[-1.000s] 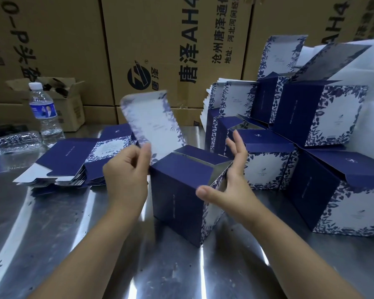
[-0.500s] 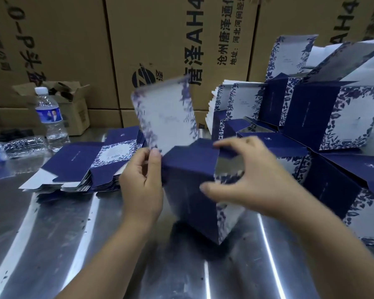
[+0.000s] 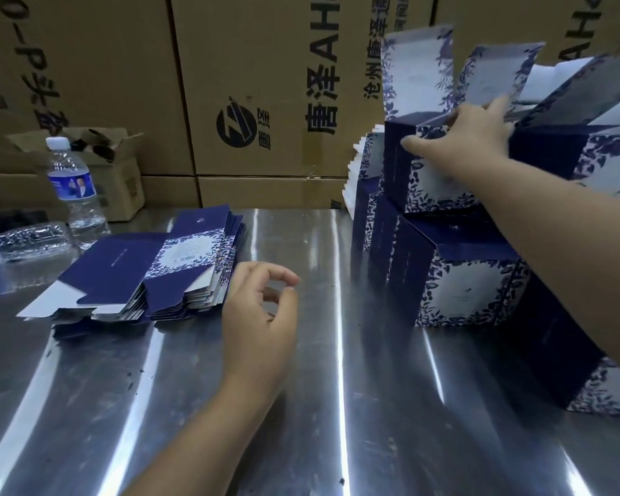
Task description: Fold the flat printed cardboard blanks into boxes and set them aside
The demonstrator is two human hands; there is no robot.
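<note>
A stack of flat navy and white floral blanks (image 3: 165,277) lies on the steel table (image 3: 337,406) at the left. My left hand (image 3: 262,323) hovers just right of that stack, fingers loosely curled, holding nothing. My right hand (image 3: 469,134) reaches far right and grips the top edge of a folded box (image 3: 426,173), thumb on its front face. That box sits on top of other folded boxes (image 3: 459,288), its white lid flap standing upright.
Large brown cartons (image 3: 265,84) wall off the back of the table. A water bottle (image 3: 76,191) and a small open carton (image 3: 115,166) stand at the back left, with clear plastic wrap (image 3: 22,238) beside them. More folded boxes (image 3: 587,145) crowd the right side.
My right hand has carried the folded box from the table's middle up onto the pile at the right. My left hand let go of it and moved toward the blank stack.
</note>
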